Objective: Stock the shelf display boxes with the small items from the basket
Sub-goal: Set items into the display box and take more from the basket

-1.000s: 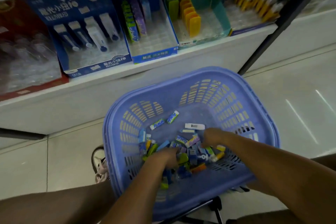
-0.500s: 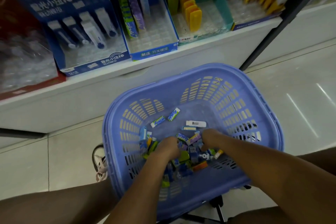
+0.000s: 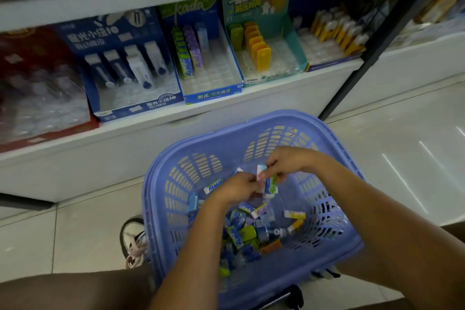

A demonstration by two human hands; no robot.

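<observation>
a second ago both hands were down in the pile (image 3: 251, 231) at the bottom of the basket (image 3: 191, 166). now they have lifted clear of it and meet just above it, with picked pieces between them. i'd judge the picking for this batch is done and the carry to the shelf (image 3: 289, 98) comes next.

the left hand (image 3: 236, 187) is curled, its fingertips pinching the lower end of a pink eraser (image 3: 260, 172). the right hand (image 3: 285, 161) is curled too. it touches that eraser's top and seems to pinch a green eraser (image 3: 271, 185) hanging just below its fingers, though the grip there is too small to read for sure.

both erasers are over the basket, well apart from the kada box (image 3: 214, 94), whose rows they look to match. most of the stock lies in the pile.
</observation>
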